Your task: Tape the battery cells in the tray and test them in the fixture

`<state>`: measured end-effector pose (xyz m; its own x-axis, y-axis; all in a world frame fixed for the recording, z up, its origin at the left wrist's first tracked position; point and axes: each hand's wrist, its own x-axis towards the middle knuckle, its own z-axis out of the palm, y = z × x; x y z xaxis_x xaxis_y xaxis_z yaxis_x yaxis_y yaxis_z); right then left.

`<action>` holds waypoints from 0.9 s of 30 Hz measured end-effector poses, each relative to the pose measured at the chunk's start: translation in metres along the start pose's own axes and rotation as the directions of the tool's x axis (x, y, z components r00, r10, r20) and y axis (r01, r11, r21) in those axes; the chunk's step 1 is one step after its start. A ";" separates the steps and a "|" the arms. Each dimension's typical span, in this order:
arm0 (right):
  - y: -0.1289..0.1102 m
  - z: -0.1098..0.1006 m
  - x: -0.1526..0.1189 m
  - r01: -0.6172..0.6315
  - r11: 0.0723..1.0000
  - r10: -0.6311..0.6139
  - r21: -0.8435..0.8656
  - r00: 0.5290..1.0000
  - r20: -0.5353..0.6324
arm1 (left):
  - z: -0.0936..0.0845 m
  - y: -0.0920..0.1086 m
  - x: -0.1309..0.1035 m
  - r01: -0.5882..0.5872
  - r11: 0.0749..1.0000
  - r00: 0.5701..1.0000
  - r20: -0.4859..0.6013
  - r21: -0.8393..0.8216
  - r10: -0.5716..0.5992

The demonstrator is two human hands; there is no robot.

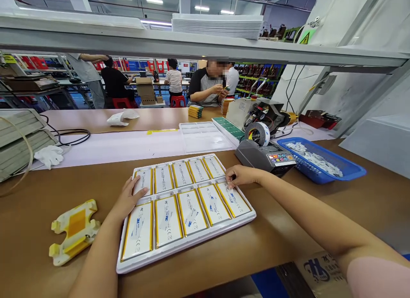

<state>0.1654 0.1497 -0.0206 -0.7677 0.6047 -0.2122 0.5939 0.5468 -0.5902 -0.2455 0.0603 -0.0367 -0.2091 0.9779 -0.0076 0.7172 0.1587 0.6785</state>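
Note:
In front of me a white plastic tray holds two rows of flat white battery packs with yellow edges. Translucent strips with blue 3M print lie on the near-row packs. My left hand rests on the tray's left side, fingers spread, thumb over a pack. At the right end, my right hand is closed in a pinch at the top of the near-row corner pack. Whatever its fingertips hold is too small to make out. A white holder with yellow tape lies left of my left forearm.
Beyond the tray stands a tape dispenser with a tape roll. To its right is a blue basket of white scraps. A clear tray and a white glove lie farther back. A shelf beam crosses overhead; a co-worker sits opposite.

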 end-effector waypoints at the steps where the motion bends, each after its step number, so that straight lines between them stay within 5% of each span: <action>1: -0.003 0.001 -0.001 -0.009 1.000 0.009 -0.028 1.000 -0.004 | 0.000 0.000 0.000 0.001 1.000 1.000 -0.001 -0.003 -0.001; 9: -0.029 -0.002 -0.016 -0.026 0.975 0.012 -0.222 0.998 -0.064 | 0.002 -0.003 -0.001 0.019 1.000 1.000 -0.012 -0.024 -0.019; 13: -0.046 -0.003 -0.017 0.005 0.998 -0.002 -0.059 0.999 0.048 | 0.002 -0.001 -0.003 0.041 0.999 0.999 -0.011 -0.031 -0.041; 16: -0.057 0.003 -0.004 0.010 1.000 -0.011 0.029 0.999 0.046 | 0.002 0.000 -0.004 0.026 0.999 1.000 -0.016 -0.031 -0.027; 20: -0.061 0.015 0.021 -0.012 0.994 0.006 -0.110 0.999 -0.051 | 0.003 -0.002 -0.004 0.025 0.999 1.000 -0.016 -0.031 -0.026; 27: -0.057 0.015 0.037 0.065 0.996 -0.058 -0.058 0.992 0.116 | 0.004 -0.004 -0.004 0.004 0.999 1.000 -0.029 -0.049 -0.006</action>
<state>0.0994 0.1323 -0.0069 -0.8237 0.5007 -0.2661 0.5554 0.6181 -0.5563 -0.2450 0.0562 -0.0428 -0.2328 0.9725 0.0099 0.6832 0.1562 0.7134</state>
